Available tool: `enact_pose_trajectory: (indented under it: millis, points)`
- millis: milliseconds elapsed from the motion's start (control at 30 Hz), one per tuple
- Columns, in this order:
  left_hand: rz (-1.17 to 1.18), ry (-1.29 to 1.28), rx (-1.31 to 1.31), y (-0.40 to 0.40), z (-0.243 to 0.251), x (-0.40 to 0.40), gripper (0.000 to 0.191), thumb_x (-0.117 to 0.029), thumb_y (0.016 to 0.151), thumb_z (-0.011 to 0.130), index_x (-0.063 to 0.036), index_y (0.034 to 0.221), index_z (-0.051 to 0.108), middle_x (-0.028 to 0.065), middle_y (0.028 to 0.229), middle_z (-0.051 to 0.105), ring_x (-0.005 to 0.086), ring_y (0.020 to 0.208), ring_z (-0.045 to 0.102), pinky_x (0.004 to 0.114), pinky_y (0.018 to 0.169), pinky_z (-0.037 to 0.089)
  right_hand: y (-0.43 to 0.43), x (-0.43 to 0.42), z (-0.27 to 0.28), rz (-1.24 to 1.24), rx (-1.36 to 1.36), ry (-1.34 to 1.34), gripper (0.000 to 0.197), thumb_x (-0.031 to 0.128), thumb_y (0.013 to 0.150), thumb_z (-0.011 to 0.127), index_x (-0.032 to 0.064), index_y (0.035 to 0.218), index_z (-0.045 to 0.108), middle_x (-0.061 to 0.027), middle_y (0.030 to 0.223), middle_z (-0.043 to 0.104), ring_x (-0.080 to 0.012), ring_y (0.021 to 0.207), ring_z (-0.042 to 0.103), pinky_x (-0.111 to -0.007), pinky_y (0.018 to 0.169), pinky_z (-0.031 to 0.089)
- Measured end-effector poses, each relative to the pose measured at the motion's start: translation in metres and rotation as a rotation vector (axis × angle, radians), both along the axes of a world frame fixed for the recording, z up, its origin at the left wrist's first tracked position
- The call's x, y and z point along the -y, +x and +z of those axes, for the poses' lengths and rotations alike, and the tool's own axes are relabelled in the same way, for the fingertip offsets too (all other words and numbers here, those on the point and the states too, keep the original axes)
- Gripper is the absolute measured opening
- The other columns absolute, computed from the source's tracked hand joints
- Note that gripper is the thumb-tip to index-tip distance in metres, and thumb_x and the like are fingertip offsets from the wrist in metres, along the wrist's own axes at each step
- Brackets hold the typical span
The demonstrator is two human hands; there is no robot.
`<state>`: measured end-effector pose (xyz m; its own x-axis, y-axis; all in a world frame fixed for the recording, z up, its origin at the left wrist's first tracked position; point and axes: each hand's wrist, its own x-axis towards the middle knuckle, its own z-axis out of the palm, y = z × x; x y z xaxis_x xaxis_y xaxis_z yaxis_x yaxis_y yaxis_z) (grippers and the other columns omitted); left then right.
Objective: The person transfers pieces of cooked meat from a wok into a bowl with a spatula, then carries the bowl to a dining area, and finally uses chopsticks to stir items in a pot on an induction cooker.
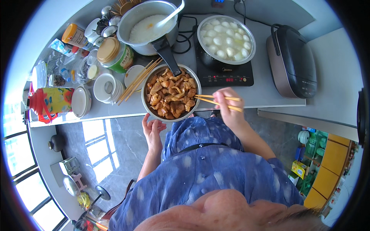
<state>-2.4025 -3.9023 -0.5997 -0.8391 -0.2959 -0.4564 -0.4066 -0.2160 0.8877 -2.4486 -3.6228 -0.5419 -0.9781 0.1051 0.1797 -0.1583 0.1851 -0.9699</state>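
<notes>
My right hand (229,109) grips a pair of wooden chopsticks (219,99), their tips at the right rim of a steel bowl (143,99). Brown, sauce-coated meat pieces (170,95) fill that bowl, which sits at the counter's front edge and seems to overhang it. Beside the bowl's lower left rim is my left hand (152,130), fingers apart and holding nothing; whether a fingertip touches the rim is unclear. A pressure cooker (136,47) of white rice stands behind, a white spoon (169,17) resting in it. Its black handle (167,55) reaches over the meat bowl.
On a Midea induction cooker (227,78), its display lit, stands a pot (251,56) of white balls in liquid. A rice cooker (293,62) is at the right. More chopsticks (138,82), stacked white bowls (105,88) and several jars (114,55) crowd the left.
</notes>
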Motion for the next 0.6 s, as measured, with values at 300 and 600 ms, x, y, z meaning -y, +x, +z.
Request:
enact_pose_trajectory:
  millis: [300, 600]
  points:
    - [0.004, -0.018, 0.003, -0.002, 0.004, -0.009, 0.05, -0.012, 0.095, 0.05, -0.006, 0.139, 0.029, 0.0082, 0.094, 0.058, 0.0165, 0.078, 0.062, 0.031, 0.071, 0.053, -0.01, 0.011, -0.039, 0.051, 0.119, -0.193, 0.015, 0.01, 0.092, 0.062, -0.0031, 0.1, 0.06, -0.0079, 0.094, 0.061, -0.0121, 0.077, 0.061, -0.024, 0.067, 0.053]
    - [0.075, 0.076, 0.007, 0.008, -0.021, -0.004, 0.041, -0.019, 0.097, 0.044, -0.004, 0.134, 0.033, 0.008, 0.085, 0.056, 0.0167, 0.069, 0.06, 0.029, 0.065, 0.051, 0.013, 0.006, -0.046, 0.043, 0.195, -0.187, 0.058, 0.007, 0.08, 0.075, 0.0018, 0.129, 0.045, -0.0116, 0.114, 0.053, -0.0122, 0.084, 0.059, -0.023, 0.061, 0.057]
